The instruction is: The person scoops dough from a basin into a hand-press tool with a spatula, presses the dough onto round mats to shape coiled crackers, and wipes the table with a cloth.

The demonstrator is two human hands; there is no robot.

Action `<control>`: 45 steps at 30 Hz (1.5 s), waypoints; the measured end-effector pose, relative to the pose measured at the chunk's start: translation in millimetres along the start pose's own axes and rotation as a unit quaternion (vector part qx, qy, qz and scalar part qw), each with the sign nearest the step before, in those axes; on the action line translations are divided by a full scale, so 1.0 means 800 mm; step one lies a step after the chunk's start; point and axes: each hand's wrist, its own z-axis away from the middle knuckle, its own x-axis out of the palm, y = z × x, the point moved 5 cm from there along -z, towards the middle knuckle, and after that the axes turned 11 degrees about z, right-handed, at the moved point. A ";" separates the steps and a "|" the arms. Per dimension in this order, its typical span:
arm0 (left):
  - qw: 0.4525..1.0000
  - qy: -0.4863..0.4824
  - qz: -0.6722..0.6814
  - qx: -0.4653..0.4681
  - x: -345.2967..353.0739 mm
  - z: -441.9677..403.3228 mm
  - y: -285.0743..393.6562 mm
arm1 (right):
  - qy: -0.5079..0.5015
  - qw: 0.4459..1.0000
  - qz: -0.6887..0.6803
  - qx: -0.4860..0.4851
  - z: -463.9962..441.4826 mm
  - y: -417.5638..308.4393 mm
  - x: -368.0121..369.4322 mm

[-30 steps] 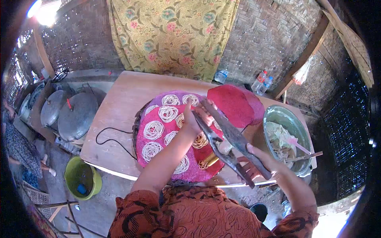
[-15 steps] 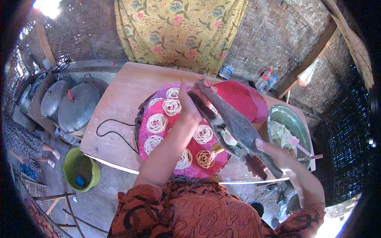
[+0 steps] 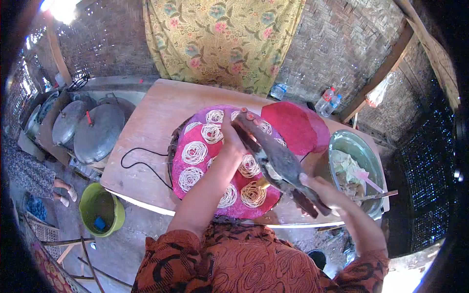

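A dark wooden two-handled dough press (image 3: 288, 168), tilted from upper left to lower right, is held over the round pink tray (image 3: 183, 151). My left hand (image 3: 233, 139) is closed around its upper-left end, fingertips showing over the top. My right hand (image 3: 325, 193) grips the lower-right end of the handles. From the underside of the press a brass cylinder (image 3: 264, 182) sticks out, above a coil of noodle strands (image 3: 253, 194) that looks yellower than the others. Several pale strand coils (image 3: 194, 152) lie on the pink surface, some partly hidden by my arm and the press.
Pink-red round sheets (image 3: 293, 124) lie behind the press. A bucket (image 3: 359, 141) of pale dough with a pink-handled tool stands at the right. Lidded pans (image 3: 100, 134) are at left, a green tub (image 3: 119, 215) on the floor. A person's legs (image 3: 61, 188) show at far left.
The press has shifted slightly left, and its handles appear closer together. My right hand has moved left with it. My left hand keeps its hold.
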 end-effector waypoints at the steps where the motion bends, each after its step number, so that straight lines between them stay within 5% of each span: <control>1: 1.000 -0.001 -0.024 -0.002 -0.004 0.001 0.011 | -0.001 1.000 -0.017 -0.003 -0.012 0.004 0.007; 5: 0.997 -0.003 -0.072 -0.006 -0.012 0.014 0.057 | -0.041 0.997 -0.059 -0.033 -0.036 -0.001 0.036; 10: 0.991 -0.044 -0.126 0.019 0.084 0.009 0.051 | -0.122 0.984 -0.120 -0.050 0.005 -0.037 0.018; 12: 0.983 -0.159 -0.077 -0.044 0.128 -0.013 0.028 | -0.108 0.988 -0.093 -0.056 0.022 -0.053 -0.002; 16: 0.981 -0.171 -0.054 -0.069 0.089 -0.073 -0.005 | -0.081 0.993 -0.078 -0.033 0.018 -0.049 -0.041; 18: 0.999 0.005 -0.022 -0.030 0.023 -0.092 -0.021 | -0.005 0.998 -0.039 0.040 0.017 -0.038 -0.055; 20: 0.998 0.043 -0.033 -0.015 -0.027 -0.099 -0.040 | -0.006 0.997 -0.042 0.071 0.007 -0.018 -0.061; 24: 0.998 0.016 -0.055 0.015 -0.033 -0.114 -0.039 | 0.003 0.992 0.005 0.127 -0.004 -0.001 -0.075; 28: 0.998 -0.033 0.014 -0.043 0.026 -0.107 -0.030 | 0.063 0.996 0.018 0.060 0.006 -0.029 -0.067; 34: 0.999 0.005 -0.033 0.017 0.031 -0.082 -0.049 | 0.065 0.989 0.035 0.126 0.039 -0.033 -0.075; 38: 0.998 -0.061 -0.018 -0.020 0.044 -0.104 -0.034 | 0.120 0.991 0.051 0.036 0.013 -0.032 -0.076; 40: 0.997 -0.069 -0.010 -0.027 0.056 -0.096 -0.033 | 0.069 0.996 0.046 0.011 0.011 -0.039 -0.066; 45: 0.997 0.062 -0.033 0.016 0.032 -0.065 -0.044 | 0.031 0.998 0.022 0.044 0.030 -0.021 -0.067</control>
